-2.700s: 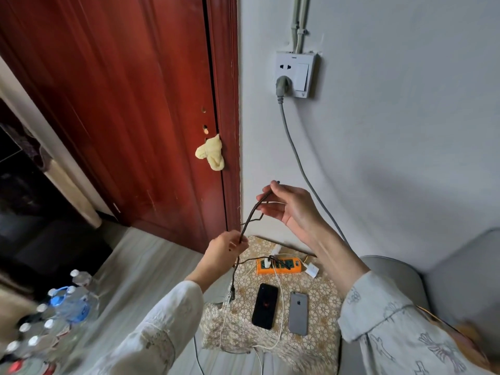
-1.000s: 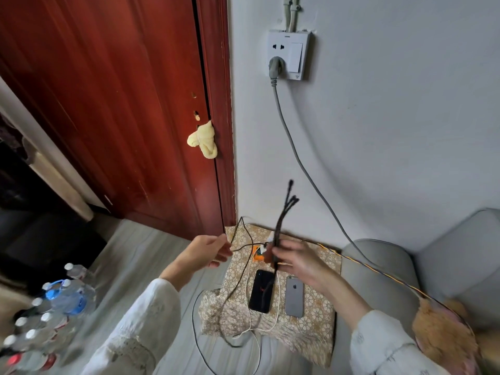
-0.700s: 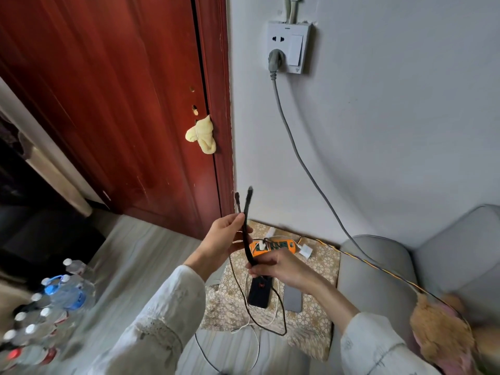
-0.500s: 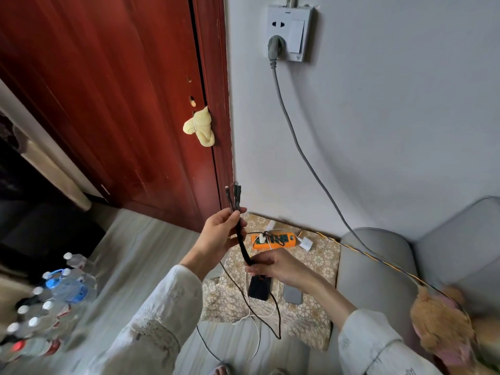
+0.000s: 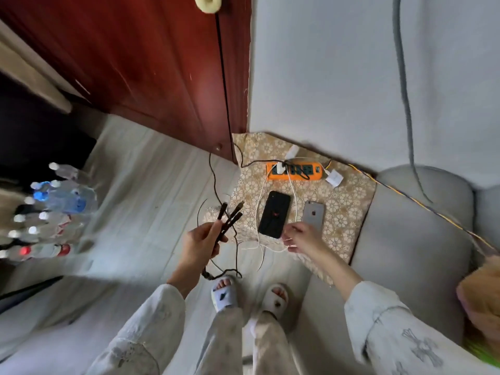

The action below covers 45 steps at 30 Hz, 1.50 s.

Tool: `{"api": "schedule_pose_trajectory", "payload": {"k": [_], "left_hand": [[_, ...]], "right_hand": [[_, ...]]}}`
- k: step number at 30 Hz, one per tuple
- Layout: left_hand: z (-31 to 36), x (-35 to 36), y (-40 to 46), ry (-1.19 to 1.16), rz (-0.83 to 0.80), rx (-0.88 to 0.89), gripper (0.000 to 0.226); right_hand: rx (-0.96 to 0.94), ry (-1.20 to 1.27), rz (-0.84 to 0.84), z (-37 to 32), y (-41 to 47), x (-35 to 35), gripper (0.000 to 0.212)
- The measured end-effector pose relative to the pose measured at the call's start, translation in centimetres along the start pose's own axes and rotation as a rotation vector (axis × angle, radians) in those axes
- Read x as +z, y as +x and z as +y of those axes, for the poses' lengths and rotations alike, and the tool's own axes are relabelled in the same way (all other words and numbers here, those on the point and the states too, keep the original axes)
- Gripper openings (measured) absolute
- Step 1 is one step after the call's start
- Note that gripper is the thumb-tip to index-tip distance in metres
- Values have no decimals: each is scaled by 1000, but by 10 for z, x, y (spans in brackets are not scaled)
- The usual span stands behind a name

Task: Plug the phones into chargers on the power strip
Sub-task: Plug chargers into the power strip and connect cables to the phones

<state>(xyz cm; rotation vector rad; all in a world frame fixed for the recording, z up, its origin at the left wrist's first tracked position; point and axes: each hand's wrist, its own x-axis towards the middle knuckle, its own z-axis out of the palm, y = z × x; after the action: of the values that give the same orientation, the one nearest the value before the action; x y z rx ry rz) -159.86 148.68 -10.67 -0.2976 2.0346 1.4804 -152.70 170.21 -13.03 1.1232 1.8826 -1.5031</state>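
Note:
An orange power strip (image 5: pixel 311 177) lies on a patterned cloth (image 5: pixel 349 209) by the wall, with a white charger (image 5: pixel 280 167) plugged in. A black phone (image 5: pixel 274 214) and a silver phone (image 5: pixel 313 214) lie face down in front of it. My left hand (image 5: pixel 201 240) is shut on a black cable (image 5: pixel 228 216) whose three plug ends stick up. My right hand (image 5: pixel 299 236) pinches a white cable (image 5: pixel 259 212) at the black phone's near end.
A red wooden door (image 5: pixel 140 63) stands at the left, a grey sofa arm (image 5: pixel 414 239) at the right. Several water bottles (image 5: pixel 48 209) lie on the floor at far left. A loose white adapter (image 5: pixel 334 177) sits beside the strip. My slippered feet (image 5: pixel 249 296) are below.
My head has tilted down. My right hand let go of the black cable and took the white cable. My left hand lowered with the black cable's ends.

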Motion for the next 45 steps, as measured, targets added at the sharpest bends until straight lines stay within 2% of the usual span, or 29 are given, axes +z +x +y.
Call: {"api": "schedule_pose_trajectory", "payload": {"k": [4, 8, 10, 13, 16, 18, 24, 27, 30, 32, 35, 40, 43, 45], "left_hand": [[-61, 12, 43, 59, 10, -42, 22], [-109, 23, 73, 91, 8, -83, 21], [-125, 23, 81, 105, 6, -106, 27], [-135, 22, 84, 82, 5, -164, 35], [-134, 19, 81, 105, -3, -143, 29], [-130, 16, 78, 85, -16, -103, 21], [-119, 10, 83, 100, 15, -106, 19], [-112, 10, 88, 128, 18, -77, 18], [-106, 12, 87, 156, 0, -64, 17], [-101, 15, 83, 158, -22, -46, 19], [-94, 23, 72, 93, -30, 3, 21], [-87, 42, 59, 121, 12, 1, 28], [-89, 47, 56, 35, -10, -60, 10], [-89, 49, 53, -18, -29, -73, 6]], "right_hand": [[90, -223, 19, 24, 74, 28, 41], [88, -367, 204, 41, 132, 49, 42], [94, -404, 294, 42, 152, 54, 60], [147, -510, 340, 38, 169, 64, 94], [223, -519, 342, 30, 173, 78, 111], [281, -509, 349, 25, 176, 83, 116], [348, -509, 390, 21, 185, 82, 112], [351, -380, 372, 25, 178, 73, 97], [416, 181, 264, 20, 156, 61, 63], [475, 492, 110, 15, 136, 53, 54], [481, 826, 48, 11, 114, 43, 49], [487, 1049, -19, 3, 86, 43, 60], [491, 1072, -21, -1, 80, 46, 55], [486, 1059, -13, -2, 80, 49, 59]]}}
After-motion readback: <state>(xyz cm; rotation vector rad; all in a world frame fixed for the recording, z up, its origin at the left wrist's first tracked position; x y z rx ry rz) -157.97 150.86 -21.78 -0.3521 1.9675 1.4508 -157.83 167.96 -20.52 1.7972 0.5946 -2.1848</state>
